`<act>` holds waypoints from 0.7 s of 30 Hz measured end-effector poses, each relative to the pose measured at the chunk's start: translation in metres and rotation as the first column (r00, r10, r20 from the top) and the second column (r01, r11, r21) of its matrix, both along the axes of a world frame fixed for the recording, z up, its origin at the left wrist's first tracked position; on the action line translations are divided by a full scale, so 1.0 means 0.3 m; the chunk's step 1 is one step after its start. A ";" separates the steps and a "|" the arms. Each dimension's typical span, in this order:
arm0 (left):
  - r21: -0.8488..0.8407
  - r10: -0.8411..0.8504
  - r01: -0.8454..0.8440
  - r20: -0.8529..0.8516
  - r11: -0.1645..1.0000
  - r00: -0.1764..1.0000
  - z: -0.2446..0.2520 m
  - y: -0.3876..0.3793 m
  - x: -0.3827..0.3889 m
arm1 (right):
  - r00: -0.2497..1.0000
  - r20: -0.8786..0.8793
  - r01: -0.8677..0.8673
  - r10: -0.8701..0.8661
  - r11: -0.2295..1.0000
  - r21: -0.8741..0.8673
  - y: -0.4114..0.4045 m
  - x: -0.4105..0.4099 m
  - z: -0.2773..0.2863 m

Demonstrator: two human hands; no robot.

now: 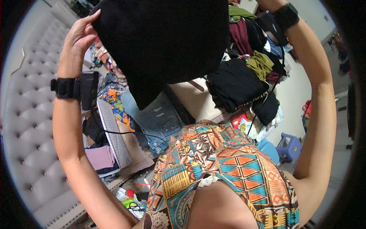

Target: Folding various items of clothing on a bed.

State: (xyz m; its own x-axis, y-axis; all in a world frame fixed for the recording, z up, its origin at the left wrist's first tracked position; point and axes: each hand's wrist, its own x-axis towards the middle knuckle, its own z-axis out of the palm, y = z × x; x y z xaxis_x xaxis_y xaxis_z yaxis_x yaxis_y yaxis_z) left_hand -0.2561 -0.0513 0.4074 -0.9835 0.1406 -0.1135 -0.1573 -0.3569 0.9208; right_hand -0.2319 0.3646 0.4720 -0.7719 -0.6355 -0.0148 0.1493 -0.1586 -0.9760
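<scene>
My left hand (83, 35) pinches the left edge of a black cloth garment (163, 43) between thumb and fingers. The garment hangs spread out at the top of the view, with a corner drooping toward the middle. Of my right hand (270, 4) only the part by the wrist shows at the top edge; its fingers are out of view, so its hold cannot be seen. Below the black garment lie folded blue jeans (163, 117). A folded black garment (237, 83) rests to the right, an olive-green cloth (260, 65) on top of it.
At left stands an open fabric storage box (114, 137) holding a folded lilac cloth (100, 157) and dark clothes. Beyond it rises a grey tufted headboard (34, 120). An orange-and-blue patterned cloth (117, 106) lies beside the jeans. A blue plastic stool (288, 148) stands at right. Black cables cross both sides.
</scene>
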 end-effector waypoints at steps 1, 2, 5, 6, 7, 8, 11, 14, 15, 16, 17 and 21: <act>0.018 0.024 -0.025 0.009 1.000 1.000 -0.005 -0.071 -0.004 | 0.992 -0.003 0.123 -0.123 0.992 0.040 -0.044 0.024 -0.022; 0.030 -0.024 0.024 0.009 0.999 1.000 -0.010 -0.018 -0.008 | 0.983 -0.002 0.182 -0.182 0.980 0.080 -0.022 0.030 -0.035; 0.067 -0.036 0.036 -0.011 0.997 0.999 -0.042 0.014 0.043 | 0.974 0.065 0.211 -0.218 0.972 0.108 -0.061 0.103 -0.092; 0.117 -0.121 0.130 -0.076 0.985 0.990 -0.036 0.051 0.078 | 0.978 0.058 0.199 -0.200 0.980 0.018 -0.014 0.072 -0.157; 0.167 -0.467 0.491 -0.164 0.855 0.869 -0.028 0.051 0.091 | 0.982 0.045 0.186 -0.183 0.980 -0.069 0.035 0.039 -0.215; 0.090 -0.219 0.226 -0.083 0.970 0.972 -0.046 0.080 0.133 | 0.997 0.046 0.070 -0.064 0.988 -0.135 -0.006 0.143 -0.213; -0.018 0.069 -0.068 0.047 0.998 0.997 -0.042 0.135 0.199 | 0.947 0.295 0.031 0.129 0.875 -0.484 -0.014 0.183 -0.378; -0.057 -0.030 0.031 0.016 0.998 0.999 -0.033 0.162 0.225 | 0.895 0.384 0.129 0.227 0.693 -0.710 -0.084 0.342 -0.566; -0.138 -0.076 0.077 0.013 0.987 0.997 -0.013 0.207 0.251 | 0.872 0.424 0.181 0.245 0.644 -0.744 -0.080 0.383 -0.655; -0.196 -0.119 0.112 -0.027 0.974 0.992 -0.008 0.253 0.250 | 0.756 0.646 0.376 0.102 0.740 -0.557 -0.065 0.404 -0.803; -0.203 -0.136 0.127 -0.031 0.971 0.990 0.009 0.289 0.263 | 0.587 0.808 0.521 -0.056 0.789 -0.324 -0.056 0.436 -0.897; -0.277 -0.121 0.089 -0.101 0.957 0.988 0.063 0.326 0.348 | 0.341 0.939 0.444 0.032 0.875 -0.191 -0.142 0.507 -0.922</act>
